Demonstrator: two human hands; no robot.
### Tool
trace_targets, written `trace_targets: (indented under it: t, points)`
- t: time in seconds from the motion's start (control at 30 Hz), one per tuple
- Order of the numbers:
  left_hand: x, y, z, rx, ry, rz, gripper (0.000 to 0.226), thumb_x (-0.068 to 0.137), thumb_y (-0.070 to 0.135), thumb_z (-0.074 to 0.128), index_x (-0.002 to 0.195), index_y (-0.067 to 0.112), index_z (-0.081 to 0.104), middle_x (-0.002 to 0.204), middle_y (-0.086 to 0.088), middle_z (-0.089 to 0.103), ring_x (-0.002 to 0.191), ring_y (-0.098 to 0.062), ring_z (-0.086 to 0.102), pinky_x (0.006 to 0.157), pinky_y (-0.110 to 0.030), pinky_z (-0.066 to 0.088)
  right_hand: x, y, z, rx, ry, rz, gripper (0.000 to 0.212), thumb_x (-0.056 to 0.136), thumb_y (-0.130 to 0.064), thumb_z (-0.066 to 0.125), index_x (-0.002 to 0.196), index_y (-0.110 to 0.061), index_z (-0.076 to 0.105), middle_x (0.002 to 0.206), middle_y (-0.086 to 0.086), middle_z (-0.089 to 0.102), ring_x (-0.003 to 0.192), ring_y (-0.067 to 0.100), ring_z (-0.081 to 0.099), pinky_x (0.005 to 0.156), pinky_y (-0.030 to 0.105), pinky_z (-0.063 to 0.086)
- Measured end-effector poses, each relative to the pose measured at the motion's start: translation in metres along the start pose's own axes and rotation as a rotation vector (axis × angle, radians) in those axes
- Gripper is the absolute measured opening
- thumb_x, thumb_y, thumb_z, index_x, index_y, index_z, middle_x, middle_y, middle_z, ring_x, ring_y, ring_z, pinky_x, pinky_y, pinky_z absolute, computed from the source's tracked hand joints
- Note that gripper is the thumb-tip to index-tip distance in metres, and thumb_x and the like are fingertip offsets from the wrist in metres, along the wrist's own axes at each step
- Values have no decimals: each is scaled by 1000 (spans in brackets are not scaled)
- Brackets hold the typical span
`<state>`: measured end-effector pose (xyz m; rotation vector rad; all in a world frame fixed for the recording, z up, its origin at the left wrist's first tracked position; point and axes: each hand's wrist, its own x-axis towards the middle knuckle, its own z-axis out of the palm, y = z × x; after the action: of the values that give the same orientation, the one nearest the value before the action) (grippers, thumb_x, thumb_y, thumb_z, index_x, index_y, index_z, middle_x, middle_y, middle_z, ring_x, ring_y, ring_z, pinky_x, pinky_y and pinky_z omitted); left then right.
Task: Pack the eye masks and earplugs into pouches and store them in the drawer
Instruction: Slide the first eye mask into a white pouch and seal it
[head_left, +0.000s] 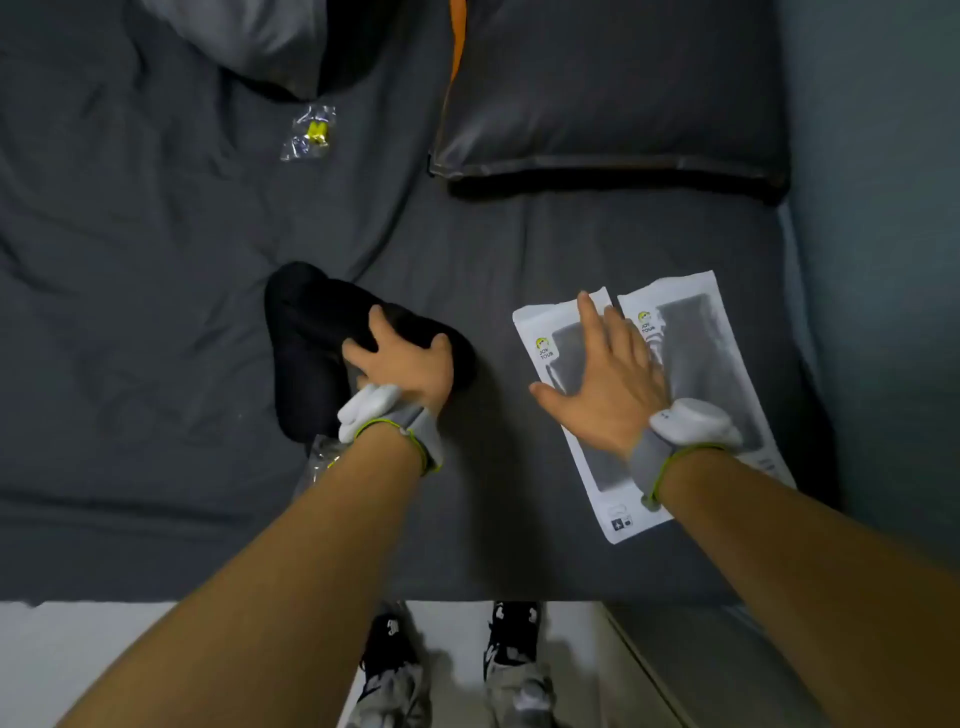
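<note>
Head view, left hand (402, 364) gripping black pouch (311, 338), right hand (608, 384) flat on eye-mask packet (550, 353)

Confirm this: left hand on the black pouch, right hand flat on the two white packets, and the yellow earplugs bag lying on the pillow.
Wrong on one point: in the head view the earplugs bag lies on the sheet, left of the pillow. Left hand on the black pouch and right hand on the white packets are correct.

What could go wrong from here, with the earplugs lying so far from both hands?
The earplug packet lies far up the bed, near the pillows, and may be forgotten. A second clear packet is half hidden under the left forearm. The two eye mask packages overlap, so the flat right hand may drag both.
</note>
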<state>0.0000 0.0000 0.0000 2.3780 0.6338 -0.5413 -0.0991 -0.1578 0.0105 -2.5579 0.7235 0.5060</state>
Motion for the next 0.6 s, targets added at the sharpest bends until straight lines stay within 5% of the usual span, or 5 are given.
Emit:
trace_targets:
  t: [0.3, 0.6]
  points:
    - [14, 3, 5, -137, 119, -151, 92, 86, 29, 69, 157, 32, 11, 154, -17, 24, 126, -34, 48, 110, -39, 29, 15, 9, 25, -7, 8, 97, 114, 72, -73, 62, 151, -44, -16, 165, 16, -4, 151, 39, 8, 114, 58, 26]
    - [39, -22, 13, -230, 96, -144, 99, 78, 29, 77, 153, 38, 13, 147, -17, 42, 128, -39, 48, 112, -45, 37, 29, 13, 51, -6, 139, 185, 124, 65, -73, 68, 153, -33, -10, 161, 22, 14, 146, 42, 21, 109, 59, 30]
